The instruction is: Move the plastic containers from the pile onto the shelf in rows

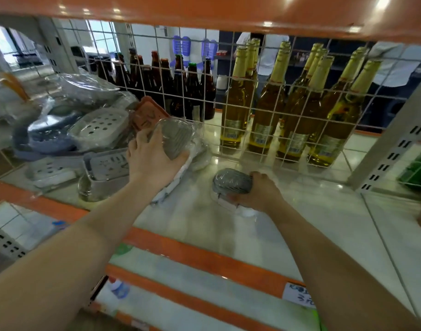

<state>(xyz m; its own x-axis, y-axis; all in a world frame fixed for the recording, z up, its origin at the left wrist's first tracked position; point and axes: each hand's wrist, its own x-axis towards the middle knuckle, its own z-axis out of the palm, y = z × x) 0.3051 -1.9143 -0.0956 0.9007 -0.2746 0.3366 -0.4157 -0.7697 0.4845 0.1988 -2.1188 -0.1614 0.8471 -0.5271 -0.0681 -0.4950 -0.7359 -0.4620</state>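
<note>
Head view | my left hand (152, 156) fingers grip a container (174, 137) at the pile (85, 130) | right hand (259, 189) fingers hold another (232, 181) on the shelf (312, 211) | no row yet, most left

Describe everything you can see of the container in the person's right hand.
The container is a small grey oval, ribbed on top, wrapped in clear plastic film, with a paler part beneath. It sits low over the pale shelf, in front of the wire grid; whether it touches the shelf is unclear. The right hand grips its right side.
</note>
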